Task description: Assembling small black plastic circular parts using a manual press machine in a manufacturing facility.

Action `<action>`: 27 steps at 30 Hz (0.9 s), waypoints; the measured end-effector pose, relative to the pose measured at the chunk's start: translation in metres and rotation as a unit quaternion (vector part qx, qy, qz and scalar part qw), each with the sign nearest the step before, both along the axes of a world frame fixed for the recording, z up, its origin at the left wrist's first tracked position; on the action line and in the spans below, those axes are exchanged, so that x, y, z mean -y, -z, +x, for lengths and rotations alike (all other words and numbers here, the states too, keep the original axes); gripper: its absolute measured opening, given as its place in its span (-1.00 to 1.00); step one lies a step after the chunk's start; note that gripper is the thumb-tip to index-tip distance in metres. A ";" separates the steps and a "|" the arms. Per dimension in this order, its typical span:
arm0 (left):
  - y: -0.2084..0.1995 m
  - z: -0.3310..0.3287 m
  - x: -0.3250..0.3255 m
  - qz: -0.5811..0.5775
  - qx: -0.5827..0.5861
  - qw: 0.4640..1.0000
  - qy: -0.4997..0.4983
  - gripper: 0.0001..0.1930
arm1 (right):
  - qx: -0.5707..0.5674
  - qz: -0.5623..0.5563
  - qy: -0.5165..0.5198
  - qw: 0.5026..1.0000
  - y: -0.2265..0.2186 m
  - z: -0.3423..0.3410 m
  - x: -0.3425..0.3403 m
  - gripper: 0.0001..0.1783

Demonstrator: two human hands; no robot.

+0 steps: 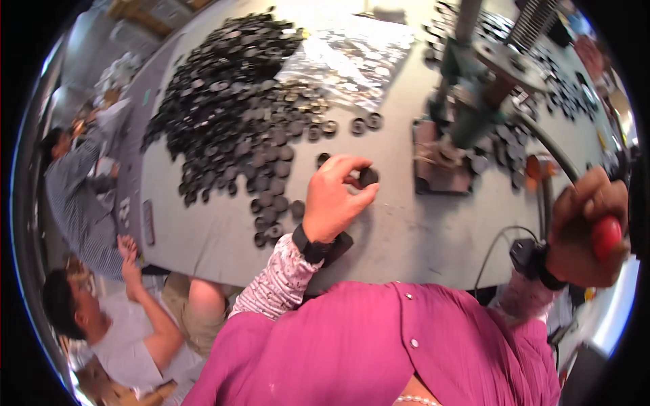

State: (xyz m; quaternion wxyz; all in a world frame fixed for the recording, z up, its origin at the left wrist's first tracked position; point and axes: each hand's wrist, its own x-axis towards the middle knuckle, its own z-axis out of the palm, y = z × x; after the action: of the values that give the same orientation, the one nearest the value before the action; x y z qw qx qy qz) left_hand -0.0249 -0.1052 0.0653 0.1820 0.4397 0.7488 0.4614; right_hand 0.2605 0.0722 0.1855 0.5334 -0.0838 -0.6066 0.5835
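Left of the press (472, 123), left hand (332, 199) pinches black cap (367, 177); right of it, right hand (573, 233) clasps red knob (607, 237).

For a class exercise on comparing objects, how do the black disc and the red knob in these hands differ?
The disc is black; the knob is bright red. The disc looks smaller here than the knob. The left hand pinches the disc, while the right hand grips the knob. Both are held.

From where I look down, I can make out no readable words, labels, brands, numbers or signs on anything here.
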 end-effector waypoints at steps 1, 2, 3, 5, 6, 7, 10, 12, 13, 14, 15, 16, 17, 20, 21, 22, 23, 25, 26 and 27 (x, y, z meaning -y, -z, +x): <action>0.000 0.014 -0.018 0.024 0.030 0.999 0.028 -0.64 | -0.012 0.010 0.017 1.000 -0.002 -0.008 0.002 -0.26; 0.003 0.027 -0.040 0.050 0.060 0.995 0.058 -0.63 | -0.014 0.016 0.031 0.999 -0.004 -0.011 0.004 -0.23; 0.010 0.035 -0.058 0.083 0.050 0.992 0.080 -0.63 | 0.003 0.011 0.044 0.999 -0.007 -0.013 0.007 -0.22; 0.019 0.053 -0.085 0.095 0.063 0.990 0.079 -0.64 | 0.021 0.009 0.065 0.998 -0.010 -0.012 0.011 -0.21; 0.023 0.059 -0.094 0.100 0.073 0.990 0.069 -0.66 | 0.027 0.009 0.066 0.997 -0.009 -0.011 0.013 -0.20; 0.026 0.062 -0.100 0.111 0.041 0.991 0.060 -0.59 | 0.033 0.008 0.066 0.997 -0.007 -0.010 0.013 -0.19; 0.019 0.076 -0.112 0.130 0.111 0.984 0.049 -0.50 | 0.012 0.039 0.042 0.998 -0.003 -0.007 0.012 -0.16; 0.024 0.079 -0.118 0.125 0.052 0.989 0.059 -0.38 | 0.012 0.042 0.035 0.998 -0.005 -0.003 0.013 -0.16; 0.025 0.080 -0.119 0.128 0.056 0.989 0.055 -0.35 | 0.028 0.041 0.048 0.998 -0.005 -0.004 0.015 -0.22; 0.026 0.082 -0.121 0.131 0.059 0.988 0.051 -0.32 | 0.043 0.041 0.061 0.996 -0.006 -0.003 0.016 -0.28; 0.027 0.079 -0.119 0.129 0.058 0.989 0.049 -0.32 | 0.059 0.028 0.042 0.997 -0.006 -0.002 0.019 -0.30; 0.028 0.075 -0.117 0.115 0.061 0.990 0.049 -0.25 | 0.058 0.026 0.040 0.997 -0.001 -0.002 0.020 -0.30; 0.028 0.070 -0.114 0.102 0.063 0.992 0.047 -0.19 | 0.037 0.053 0.027 0.998 0.009 -0.004 0.021 -0.25; 0.019 0.066 -0.098 0.137 0.135 0.978 0.079 -0.19 | -0.019 0.104 -0.008 0.994 0.061 0.006 0.034 -0.33; 0.016 0.059 -0.086 0.134 0.129 0.980 0.069 -0.19 | -0.014 0.114 0.002 0.993 0.089 0.011 0.041 -0.37; 0.012 0.053 -0.076 0.125 0.057 0.988 0.074 -0.21 | 0.024 0.131 0.054 0.990 0.121 0.023 0.048 -0.40; 0.007 0.040 -0.060 0.113 -0.024 0.991 0.067 -0.24 | 0.059 0.107 0.059 0.991 0.118 0.029 0.056 -0.41; 0.008 0.013 -0.023 0.043 -0.153 0.987 0.000 -0.50 | 0.096 0.087 0.056 0.990 0.115 0.037 0.058 -0.42; 0.005 0.002 -0.003 0.021 -0.195 0.980 -0.025 -0.58 | 0.094 0.091 0.049 0.990 0.112 0.038 0.056 -0.42; 0.002 -0.011 0.020 -0.054 -0.246 0.967 -0.032 -0.58 | 0.111 0.117 0.061 0.985 0.107 0.035 0.053 -0.39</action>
State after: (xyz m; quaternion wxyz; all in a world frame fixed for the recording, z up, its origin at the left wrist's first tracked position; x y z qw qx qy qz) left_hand -0.0357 -0.1255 0.0629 0.0003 0.5048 0.8081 0.3036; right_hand 0.2958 0.0194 0.0784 0.5033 -0.1218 -0.7200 0.4620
